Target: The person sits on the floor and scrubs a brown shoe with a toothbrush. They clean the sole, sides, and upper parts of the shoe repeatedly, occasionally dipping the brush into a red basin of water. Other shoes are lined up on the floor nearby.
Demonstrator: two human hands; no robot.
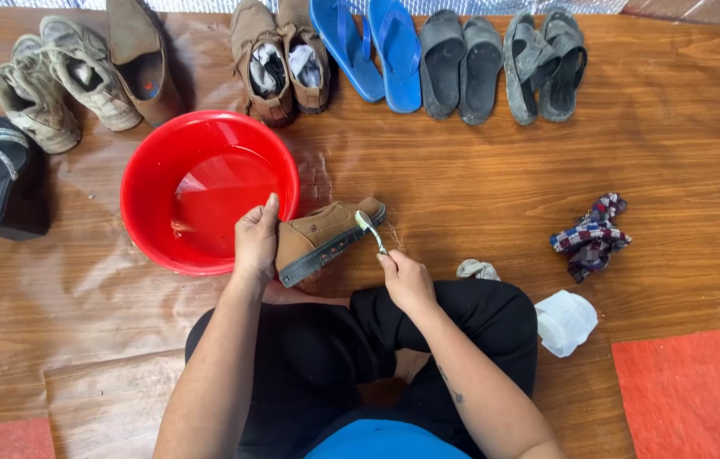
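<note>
- Brown shoe (323, 236) on its side between the red basin (149, 197) and the seated person's knees, seen from the head camera; long axis from heel at lower left to toe at upper right, dark treaded sole turned toward the lap
- Left hand (255, 240) clamped over the heel end, thumb up along the basin rim, fingers wrapped round the shoe's back; nearer of the two hands to the shoe's bulk
- Right hand (405, 279) just beyond the toe, lower right of it, fingers closed round the handle of a toothbrush (369, 230), pale bristle head touching the toe edge by the sole
- Suede-like matte upper, stitched seam, ribbed rubber sole; basin glossy plastic, round, with shallow water inside
- Wood-grain floor sheet (479, 183) smooth and slightly shiny, damp patch beside the basin
- Along the top edge, well apart: worn grey sneakers (62, 81), a second brown pair (282, 58) stuffed with cloth, blue flip-flops (377, 47), grey slides (460, 64), grey sandals (544, 64)
- Checked rag (591, 235) bunched to the right; white plastic jug (566, 321) by the right knee
</note>
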